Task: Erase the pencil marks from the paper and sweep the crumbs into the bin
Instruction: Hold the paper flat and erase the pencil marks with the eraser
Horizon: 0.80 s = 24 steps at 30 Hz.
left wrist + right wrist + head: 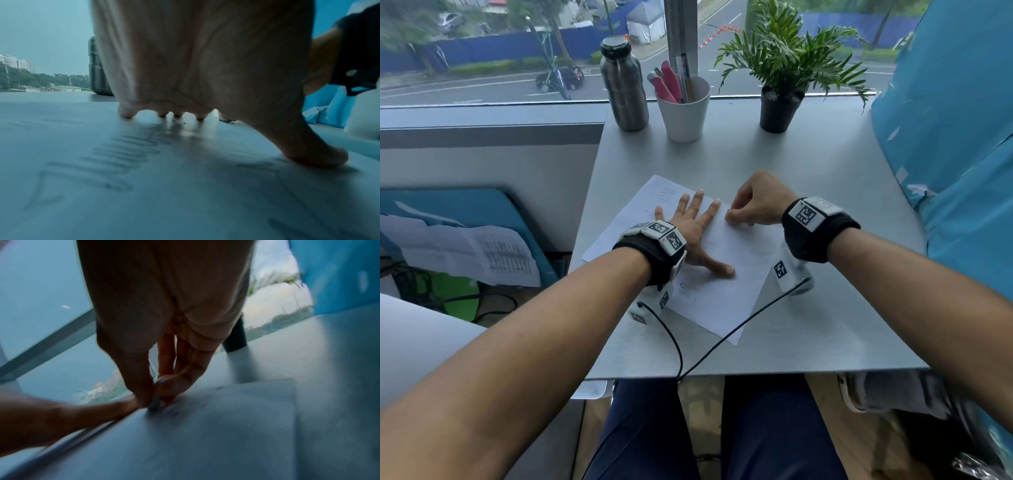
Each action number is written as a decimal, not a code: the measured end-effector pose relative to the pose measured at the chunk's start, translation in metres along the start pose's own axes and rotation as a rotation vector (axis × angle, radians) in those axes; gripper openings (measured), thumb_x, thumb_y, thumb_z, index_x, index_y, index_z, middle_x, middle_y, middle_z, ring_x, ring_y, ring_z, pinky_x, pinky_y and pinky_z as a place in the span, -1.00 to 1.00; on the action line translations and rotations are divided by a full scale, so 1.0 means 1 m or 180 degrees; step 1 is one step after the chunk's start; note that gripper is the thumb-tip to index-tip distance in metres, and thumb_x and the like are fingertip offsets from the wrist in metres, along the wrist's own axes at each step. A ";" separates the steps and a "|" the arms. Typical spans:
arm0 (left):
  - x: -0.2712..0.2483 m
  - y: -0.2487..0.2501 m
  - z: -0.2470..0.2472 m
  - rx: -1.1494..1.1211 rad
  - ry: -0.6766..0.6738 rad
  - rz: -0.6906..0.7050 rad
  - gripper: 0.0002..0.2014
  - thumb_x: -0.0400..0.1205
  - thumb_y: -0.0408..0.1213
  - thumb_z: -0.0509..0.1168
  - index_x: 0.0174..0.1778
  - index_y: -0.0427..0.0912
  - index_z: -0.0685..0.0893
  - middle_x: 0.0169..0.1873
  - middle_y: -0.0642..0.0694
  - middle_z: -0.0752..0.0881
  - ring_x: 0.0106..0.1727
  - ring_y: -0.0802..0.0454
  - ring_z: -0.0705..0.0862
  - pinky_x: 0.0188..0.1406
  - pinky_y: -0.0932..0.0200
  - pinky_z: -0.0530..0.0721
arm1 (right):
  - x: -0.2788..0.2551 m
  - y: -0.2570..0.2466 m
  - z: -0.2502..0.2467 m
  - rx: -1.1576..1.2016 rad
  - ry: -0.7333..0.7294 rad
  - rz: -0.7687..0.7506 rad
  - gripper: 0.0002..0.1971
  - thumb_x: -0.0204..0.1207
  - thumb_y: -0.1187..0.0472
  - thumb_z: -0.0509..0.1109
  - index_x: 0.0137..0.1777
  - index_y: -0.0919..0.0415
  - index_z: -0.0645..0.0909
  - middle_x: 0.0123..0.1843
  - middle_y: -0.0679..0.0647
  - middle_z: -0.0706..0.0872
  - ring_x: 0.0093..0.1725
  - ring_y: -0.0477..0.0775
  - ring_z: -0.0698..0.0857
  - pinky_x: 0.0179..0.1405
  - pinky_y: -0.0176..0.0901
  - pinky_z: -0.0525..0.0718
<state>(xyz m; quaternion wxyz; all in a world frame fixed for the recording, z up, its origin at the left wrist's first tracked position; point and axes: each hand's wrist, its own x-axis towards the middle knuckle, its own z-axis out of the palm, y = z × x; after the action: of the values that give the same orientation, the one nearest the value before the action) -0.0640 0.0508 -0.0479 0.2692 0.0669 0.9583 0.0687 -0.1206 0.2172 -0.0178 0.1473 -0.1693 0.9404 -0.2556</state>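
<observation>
A white sheet of paper lies slanted on the grey table. Faint pencil scribbles show near its left edge, and the left wrist view shows more pencil marks close up. My left hand lies flat on the sheet with straight, spread fingers, holding it down. Just right of the left fingertips, my right hand pinches a small dark eraser against the paper. The eraser is hidden in the head view. No bin is visible.
Along the window edge stand a steel bottle, a white cup of pens and a potted plant. A blue plastic-wrapped object borders the table's right side. Papers on a blue board lie at the left.
</observation>
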 end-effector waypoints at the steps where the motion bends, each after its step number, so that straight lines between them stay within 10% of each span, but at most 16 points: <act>1: 0.000 0.000 0.000 0.0004 0.0011 0.0002 0.43 0.05 0.62 0.36 0.63 0.23 -0.41 0.63 0.05 -0.49 0.66 -0.05 -0.44 0.51 -0.48 -0.33 | 0.002 0.003 -0.003 0.0007 0.0086 0.0103 -0.90 0.31 0.20 0.59 -0.28 0.23 0.83 -0.41 0.14 0.80 -0.50 -0.06 0.70 -0.42 -0.33 0.70; 5: 0.001 0.000 0.001 0.0059 0.0029 -0.0001 0.42 0.06 0.63 0.35 0.62 0.22 -0.43 0.62 0.05 -0.51 0.65 -0.04 -0.46 0.52 -0.48 -0.35 | 0.004 0.005 -0.018 -0.0051 0.0581 0.0254 -0.88 0.35 0.20 0.59 -0.23 0.28 0.82 -0.34 0.08 0.80 -0.37 -0.08 0.69 -0.31 -0.40 0.63; 9: 0.000 0.000 0.001 0.0073 0.0006 0.0004 0.42 0.07 0.64 0.33 0.62 0.21 -0.45 0.61 0.04 -0.53 0.64 -0.04 -0.48 0.50 -0.46 -0.39 | -0.018 0.012 -0.027 -0.0106 0.0047 0.0354 -0.90 0.38 0.20 0.59 -0.24 0.23 0.79 -0.41 0.02 0.76 -0.47 -0.07 0.70 -0.60 -0.48 0.53; 15: 0.001 -0.001 -0.003 0.0451 0.0030 0.0066 0.44 0.09 0.71 0.20 0.66 0.03 -0.43 0.64 -0.03 -0.47 0.67 -0.05 -0.42 0.54 -0.42 -0.38 | -0.035 0.033 -0.024 -0.0453 -0.0083 0.0550 -0.93 0.35 0.28 0.56 -0.17 0.20 0.81 -0.23 0.07 0.79 -0.29 -0.06 0.67 -0.40 -0.35 0.55; 21: -0.015 0.020 -0.001 0.0540 0.0000 0.1614 0.09 0.48 0.51 0.08 0.71 -0.05 -0.28 0.68 0.05 -0.32 0.67 0.14 -0.35 0.62 -0.07 -0.38 | -0.036 0.035 -0.025 -0.0354 -0.0018 0.0427 -0.94 0.33 0.30 0.59 -0.19 0.19 0.83 -0.45 -0.06 0.70 -0.47 -0.21 0.60 -0.28 -0.28 0.65; 24: -0.002 0.013 0.001 0.0657 -0.0124 0.1667 0.01 0.51 0.49 0.04 0.71 0.05 -0.25 0.68 0.11 -0.30 0.67 0.16 -0.33 0.60 -0.02 -0.35 | -0.037 0.037 -0.026 -0.0288 -0.0009 0.0398 -0.94 0.34 0.30 0.59 -0.20 0.18 0.83 -0.46 -0.07 0.71 -0.50 -0.23 0.59 -0.29 -0.28 0.67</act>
<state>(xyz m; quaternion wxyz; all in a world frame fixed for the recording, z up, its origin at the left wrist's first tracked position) -0.0603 0.0629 -0.0452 0.2525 0.3406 0.9049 0.0367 -0.1062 0.2731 -0.0091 0.1565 -0.1171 0.9595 -0.2029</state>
